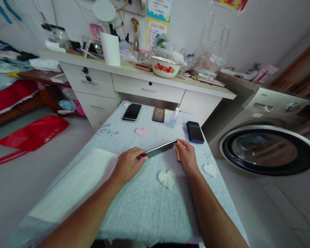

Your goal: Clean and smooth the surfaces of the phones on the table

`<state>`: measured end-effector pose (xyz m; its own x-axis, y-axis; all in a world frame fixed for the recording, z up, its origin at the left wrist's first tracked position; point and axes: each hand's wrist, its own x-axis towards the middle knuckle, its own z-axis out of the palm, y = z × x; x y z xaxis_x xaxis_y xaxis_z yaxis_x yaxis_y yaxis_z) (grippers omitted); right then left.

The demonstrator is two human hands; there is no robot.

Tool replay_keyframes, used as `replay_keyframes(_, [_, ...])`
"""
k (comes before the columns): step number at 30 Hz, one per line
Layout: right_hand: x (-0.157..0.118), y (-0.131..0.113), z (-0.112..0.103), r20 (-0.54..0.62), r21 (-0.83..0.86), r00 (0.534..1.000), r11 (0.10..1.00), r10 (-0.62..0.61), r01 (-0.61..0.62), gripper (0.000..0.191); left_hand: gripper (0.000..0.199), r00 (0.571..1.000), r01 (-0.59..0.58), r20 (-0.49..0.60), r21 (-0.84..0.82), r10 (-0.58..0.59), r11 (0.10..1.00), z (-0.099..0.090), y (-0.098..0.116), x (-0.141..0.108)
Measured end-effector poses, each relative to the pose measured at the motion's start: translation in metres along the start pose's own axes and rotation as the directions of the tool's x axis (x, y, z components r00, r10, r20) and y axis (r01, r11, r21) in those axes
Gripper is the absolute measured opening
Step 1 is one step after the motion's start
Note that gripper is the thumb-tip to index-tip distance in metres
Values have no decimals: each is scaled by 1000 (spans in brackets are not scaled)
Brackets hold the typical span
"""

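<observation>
A dark smartphone point(161, 149) is held tilted above the cloth, seen at a low angle. My left hand point(130, 163) is closed on its left end, thumb below and fingers above. My right hand point(187, 156) is closed at the phone's right end around a slim orange object point(178, 154), mostly hidden by the fingers; its kind cannot be made out. Beyond the hands lie a black phone point(132, 112), a small brownish phone or case point(158, 115) and a clear spray bottle point(173, 118). Another dark phone point(195, 132) with a blue-purple edge lies to the right.
White paper towel point(77, 182) lies along the left of the cloth-covered table point(144, 206). A white desk point(150, 88) stands behind, bearing a flowered bowl point(166, 67) and a paper roll point(110, 50). A washing machine point(263, 100) is right; a red bag point(36, 134) lies on the floor.
</observation>
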<state>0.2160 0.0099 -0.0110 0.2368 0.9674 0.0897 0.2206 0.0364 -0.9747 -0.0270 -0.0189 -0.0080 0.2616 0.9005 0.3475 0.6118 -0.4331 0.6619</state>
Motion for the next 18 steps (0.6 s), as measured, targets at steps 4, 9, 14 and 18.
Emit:
replay_keyframes(4, [1,3,0,23,49,1000,999,15,-16,48,11,1000,0,-3,6,0,1000,-1,2,1])
replay_keyframes(9, [3,9,0,68,-2,997,1000,25,-25,48,11,999,1,-32,7,-1,1000,-2,2,1])
replay_keyframes(14, [5,15,0,97,-44,995,999,-6,11,48,11,995,-2,-101,2,2,1000,-3,3,1])
replay_keyframes(18, [6,16,-1,102,-56,995,998,2,4,51,12,993,1,-118,7,0,1000,-3,4,1])
